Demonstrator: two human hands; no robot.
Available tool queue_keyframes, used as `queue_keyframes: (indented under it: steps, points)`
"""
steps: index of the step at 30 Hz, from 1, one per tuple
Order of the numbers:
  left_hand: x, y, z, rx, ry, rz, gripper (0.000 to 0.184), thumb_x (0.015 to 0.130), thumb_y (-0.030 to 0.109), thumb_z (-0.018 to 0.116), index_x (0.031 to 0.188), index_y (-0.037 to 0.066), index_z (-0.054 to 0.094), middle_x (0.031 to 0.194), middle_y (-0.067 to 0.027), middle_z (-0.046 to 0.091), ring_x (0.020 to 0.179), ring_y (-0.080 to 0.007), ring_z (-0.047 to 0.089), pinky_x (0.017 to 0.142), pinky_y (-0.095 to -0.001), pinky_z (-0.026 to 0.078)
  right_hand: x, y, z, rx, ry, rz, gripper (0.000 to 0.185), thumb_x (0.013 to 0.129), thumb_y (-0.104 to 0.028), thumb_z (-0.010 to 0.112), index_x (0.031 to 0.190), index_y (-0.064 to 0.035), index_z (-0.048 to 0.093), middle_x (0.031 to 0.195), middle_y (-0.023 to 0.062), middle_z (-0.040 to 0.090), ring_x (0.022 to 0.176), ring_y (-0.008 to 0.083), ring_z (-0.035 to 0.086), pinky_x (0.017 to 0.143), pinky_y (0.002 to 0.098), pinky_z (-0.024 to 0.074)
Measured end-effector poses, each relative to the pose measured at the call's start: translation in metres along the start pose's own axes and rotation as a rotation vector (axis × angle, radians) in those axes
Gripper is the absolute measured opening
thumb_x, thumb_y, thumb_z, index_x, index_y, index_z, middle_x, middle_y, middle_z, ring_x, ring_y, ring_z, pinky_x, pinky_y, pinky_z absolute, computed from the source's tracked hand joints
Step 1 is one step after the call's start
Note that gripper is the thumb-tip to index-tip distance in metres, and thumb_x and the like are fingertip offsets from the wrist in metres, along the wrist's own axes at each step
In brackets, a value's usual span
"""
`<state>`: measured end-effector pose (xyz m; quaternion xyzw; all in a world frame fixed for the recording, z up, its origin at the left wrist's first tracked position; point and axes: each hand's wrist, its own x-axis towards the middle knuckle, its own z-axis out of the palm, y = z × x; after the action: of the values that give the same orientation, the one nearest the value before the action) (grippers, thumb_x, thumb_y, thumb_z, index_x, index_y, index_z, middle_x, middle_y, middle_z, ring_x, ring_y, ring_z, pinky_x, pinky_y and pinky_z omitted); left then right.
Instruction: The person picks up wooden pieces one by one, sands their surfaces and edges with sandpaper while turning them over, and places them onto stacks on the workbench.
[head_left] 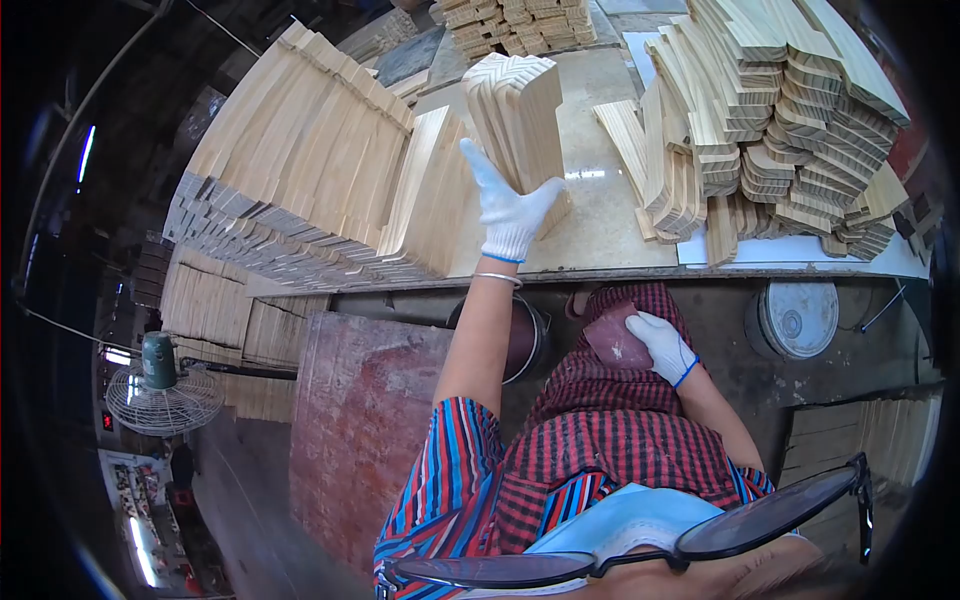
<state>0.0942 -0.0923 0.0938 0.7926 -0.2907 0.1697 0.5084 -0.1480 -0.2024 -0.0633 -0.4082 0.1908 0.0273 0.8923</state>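
Observation:
My left hand (513, 212), in a white glove with a blue cuff edge, is against the near side of an upright bundle of curved wooden pieces (515, 115) on the worktable. Its thumb and fingers reach round the bundle's two sides. Lower down, by the checked apron, my gloved right hand (660, 345) is closed on a reddish-brown sheet of sandpaper (615, 338). A long row of stacked wooden pieces (300, 140) stands just left of the bundle.
Layered wooden pieces (770, 120) are heaped on the right of the worktable (590, 215). More wood (515, 25) lies at the back. Below the table edge are a lidded bucket (798, 318), a dark bucket (525, 340) and a reddish board (350, 430). A fan (163, 395) stands left.

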Motion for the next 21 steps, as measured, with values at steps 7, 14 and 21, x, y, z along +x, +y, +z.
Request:
queue_keyframes:
  steps: [7, 14, 21]
  points:
    - [0.011, -0.001, 0.002, 0.072, -0.028, 0.082, 0.123, 0.061, 0.025, 0.085, 0.148, -0.005, 0.004, 0.145, -0.0292, 0.029, 0.135, -0.0386, 0.032, 0.11, -0.0402, 0.031, 0.004, 0.001, 0.0, 0.018, -0.008, 0.03, 0.028, 0.096, -0.018, 0.055, 0.117, -0.0001, 0.059, 0.108, 0.0077, 0.065, 0.094, 0.0165, 0.064, 0.085, 0.031, 0.052]
    - [0.061, 0.041, -0.011, 0.699, -0.385, -0.087, 0.106, 0.061, 0.04, 0.08, 0.142, 0.002, 0.025, 0.117, -0.0246, 0.056, 0.114, -0.0394, 0.055, 0.093, -0.0438, 0.047, 0.007, 0.001, -0.004, 0.057, 0.008, 0.051, 0.029, 0.097, -0.018, 0.054, 0.118, 0.0009, 0.058, 0.109, 0.0088, 0.065, 0.095, 0.0175, 0.064, 0.086, 0.0318, 0.0525]
    - [0.064, -0.014, 0.012, 0.853, -0.765, -0.284, 0.101, 0.063, 0.052, 0.075, 0.14, 0.004, 0.033, 0.133, -0.0267, 0.05, 0.121, -0.0385, 0.053, 0.099, -0.0428, 0.045, 0.001, 0.0, -0.002, 0.026, -0.003, 0.039, 0.029, 0.097, -0.019, 0.053, 0.117, 0.0012, 0.057, 0.108, 0.0089, 0.065, 0.094, 0.0171, 0.064, 0.085, 0.0317, 0.0525]
